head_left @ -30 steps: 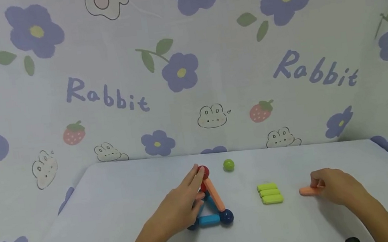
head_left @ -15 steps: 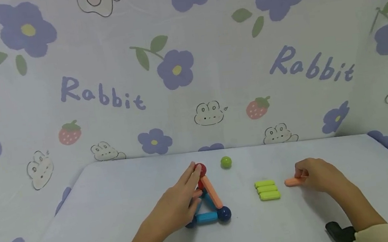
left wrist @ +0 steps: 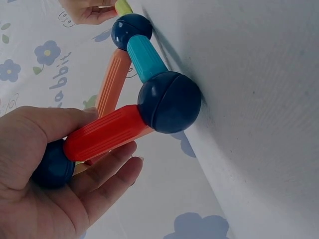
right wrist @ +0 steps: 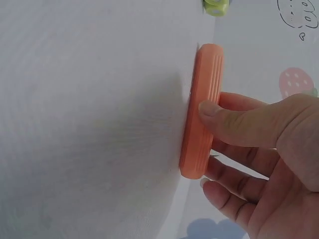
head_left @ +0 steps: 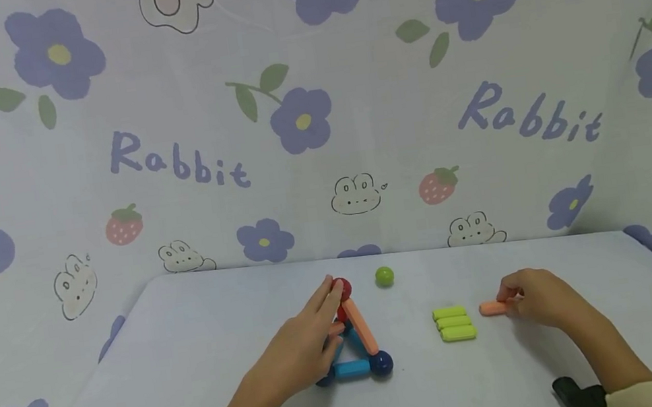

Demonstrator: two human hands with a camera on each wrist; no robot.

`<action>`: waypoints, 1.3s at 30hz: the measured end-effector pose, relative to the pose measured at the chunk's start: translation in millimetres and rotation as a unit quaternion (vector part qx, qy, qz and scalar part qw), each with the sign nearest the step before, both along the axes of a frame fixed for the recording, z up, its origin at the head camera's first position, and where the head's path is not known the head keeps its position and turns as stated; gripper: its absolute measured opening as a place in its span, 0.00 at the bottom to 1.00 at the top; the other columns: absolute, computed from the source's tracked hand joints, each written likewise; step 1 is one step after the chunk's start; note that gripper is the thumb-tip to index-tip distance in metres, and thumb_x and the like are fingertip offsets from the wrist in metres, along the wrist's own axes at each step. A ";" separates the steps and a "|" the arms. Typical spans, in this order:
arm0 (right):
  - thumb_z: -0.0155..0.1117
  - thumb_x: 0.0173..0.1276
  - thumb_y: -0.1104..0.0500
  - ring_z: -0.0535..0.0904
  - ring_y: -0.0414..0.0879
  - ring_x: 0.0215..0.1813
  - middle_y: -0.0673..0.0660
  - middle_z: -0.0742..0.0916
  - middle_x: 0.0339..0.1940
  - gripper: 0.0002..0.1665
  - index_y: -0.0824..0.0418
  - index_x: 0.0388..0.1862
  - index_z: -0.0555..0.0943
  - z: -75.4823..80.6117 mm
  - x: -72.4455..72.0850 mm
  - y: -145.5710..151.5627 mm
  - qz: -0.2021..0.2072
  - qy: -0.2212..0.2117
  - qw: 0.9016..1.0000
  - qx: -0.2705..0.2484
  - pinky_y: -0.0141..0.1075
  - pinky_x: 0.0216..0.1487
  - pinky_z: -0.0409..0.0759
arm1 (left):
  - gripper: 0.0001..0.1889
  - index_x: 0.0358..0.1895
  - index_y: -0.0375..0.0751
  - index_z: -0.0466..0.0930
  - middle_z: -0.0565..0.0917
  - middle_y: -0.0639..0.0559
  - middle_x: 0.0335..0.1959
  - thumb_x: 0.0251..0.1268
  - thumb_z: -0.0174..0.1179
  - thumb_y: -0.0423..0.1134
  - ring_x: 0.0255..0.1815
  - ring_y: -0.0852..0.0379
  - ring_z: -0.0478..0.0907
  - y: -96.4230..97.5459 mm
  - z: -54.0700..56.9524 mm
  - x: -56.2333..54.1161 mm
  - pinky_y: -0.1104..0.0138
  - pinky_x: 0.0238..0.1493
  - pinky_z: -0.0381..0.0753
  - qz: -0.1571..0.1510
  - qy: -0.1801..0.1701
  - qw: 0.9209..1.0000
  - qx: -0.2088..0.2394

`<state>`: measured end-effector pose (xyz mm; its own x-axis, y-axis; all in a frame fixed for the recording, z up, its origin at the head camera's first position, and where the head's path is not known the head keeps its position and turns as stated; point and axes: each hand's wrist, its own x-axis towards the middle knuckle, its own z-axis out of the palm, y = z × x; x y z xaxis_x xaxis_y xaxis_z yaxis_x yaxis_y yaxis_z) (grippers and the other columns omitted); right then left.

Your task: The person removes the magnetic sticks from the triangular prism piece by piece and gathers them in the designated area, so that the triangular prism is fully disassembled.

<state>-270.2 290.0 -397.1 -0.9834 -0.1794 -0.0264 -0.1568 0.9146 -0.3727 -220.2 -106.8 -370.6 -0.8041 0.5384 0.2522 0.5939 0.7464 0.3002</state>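
A frame of magnetic sticks and balls stands left of centre, with a red ball (head_left: 343,289) on top, an orange stick (head_left: 360,326) sloping down and a light blue stick (head_left: 352,368) at its base. My left hand (head_left: 295,353) holds it from the left, fingers up at the red ball. In the left wrist view, my thumb lies on a red stick (left wrist: 107,133) beside a navy ball (left wrist: 169,102); the other fingers are partly hidden behind. My right hand (head_left: 542,299) pinches a loose orange stick (right wrist: 202,112) between thumb and fingers, low at the white table.
Several lime sticks (head_left: 454,323) lie side by side between the frame and my right hand. Behind the frame sits a green ball (head_left: 384,276). A patterned cloth (head_left: 379,136) rises at the back of the white table (head_left: 195,328).
My right hand has slid the loose orange stick leftward, nearer the lime sticks, then stays there over the last half second. The left hand keeps its place at the frame.
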 end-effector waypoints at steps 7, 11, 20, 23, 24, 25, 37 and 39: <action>0.74 0.63 0.61 0.78 0.58 0.44 0.59 0.85 0.39 0.12 0.63 0.44 0.86 0.5 0.5 -3.7 0.015 0.022 1.000 -0.002 0.55 0.44 0.79 | 0.38 0.78 0.34 0.55 0.57 0.39 0.78 0.70 0.63 0.34 0.58 0.47 0.80 0.1 -0.4 0.7 0.60 0.57 0.78 0.004 -0.001 1.000 -0.002; 0.76 0.61 0.53 0.79 0.60 0.47 0.58 0.86 0.41 0.18 0.63 0.44 0.87 9.1 6.2 -13.1 0.045 0.051 0.998 -0.014 0.58 0.47 0.78 | 0.38 0.78 0.35 0.55 0.57 0.39 0.78 0.70 0.63 0.34 0.53 0.48 0.83 1.4 -0.5 -0.5 0.61 0.55 0.80 0.003 0.004 1.000 -0.002; 0.68 0.67 0.61 0.74 0.43 0.36 0.45 0.85 0.34 0.05 0.60 0.40 0.88 29.7 21.7 -84.3 0.123 0.075 0.986 -0.089 0.36 0.33 0.74 | 0.38 0.78 0.35 0.55 0.57 0.39 0.78 0.69 0.63 0.34 0.64 0.46 0.76 2.4 -1.2 -1.4 0.59 0.59 0.76 0.002 -0.001 1.000 -0.003; 0.69 0.68 0.58 0.73 0.42 0.33 0.44 0.84 0.32 0.06 0.58 0.39 0.88 27.8 19.1 -114.3 0.150 0.064 0.982 -0.098 0.35 0.32 0.74 | 0.38 0.78 0.36 0.55 0.57 0.39 0.78 0.69 0.63 0.34 0.65 0.45 0.75 1.4 -2.2 -0.9 0.58 0.60 0.76 0.005 -0.003 1.000 -0.003; 0.70 0.68 0.56 0.73 0.41 0.33 0.43 0.84 0.32 0.07 0.58 0.40 0.89 26.2 17.9 -124.0 0.153 0.058 0.982 -0.099 0.34 0.32 0.75 | 0.38 0.78 0.36 0.55 0.57 0.39 0.78 0.69 0.63 0.34 0.65 0.45 0.75 1.5 -2.5 -0.8 0.57 0.60 0.76 0.004 -0.005 1.000 0.000; 0.71 0.67 0.55 0.73 0.41 0.32 0.43 0.84 0.32 0.09 0.58 0.40 0.89 23.6 16.4 -133.9 0.159 0.055 0.981 -0.100 0.34 0.31 0.75 | 0.38 0.78 0.36 0.55 0.57 0.39 0.79 0.69 0.63 0.34 0.63 0.45 0.76 1.0 -3.1 -0.7 0.57 0.59 0.76 0.003 -0.005 1.000 0.001; 0.72 0.63 0.66 0.78 0.44 0.35 0.48 0.84 0.34 0.11 0.60 0.44 0.83 2.7 9.4 -186.4 0.254 0.023 0.943 -0.212 0.33 0.34 0.79 | 0.37 0.78 0.35 0.56 0.59 0.38 0.78 0.69 0.63 0.34 0.52 0.45 0.83 -3.3 -3.2 -1.9 0.60 0.53 0.81 -0.011 0.017 1.000 0.013; 0.70 0.62 0.70 0.78 0.44 0.38 0.49 0.84 0.34 0.11 0.58 0.41 0.83 2.2 10.1 -187.6 0.268 0.042 0.940 -0.209 0.35 0.38 0.80 | 0.37 0.78 0.35 0.56 0.59 0.38 0.77 0.69 0.63 0.34 0.56 0.44 0.82 -4.0 -3.2 -2.3 0.60 0.53 0.81 -0.010 0.020 1.000 0.014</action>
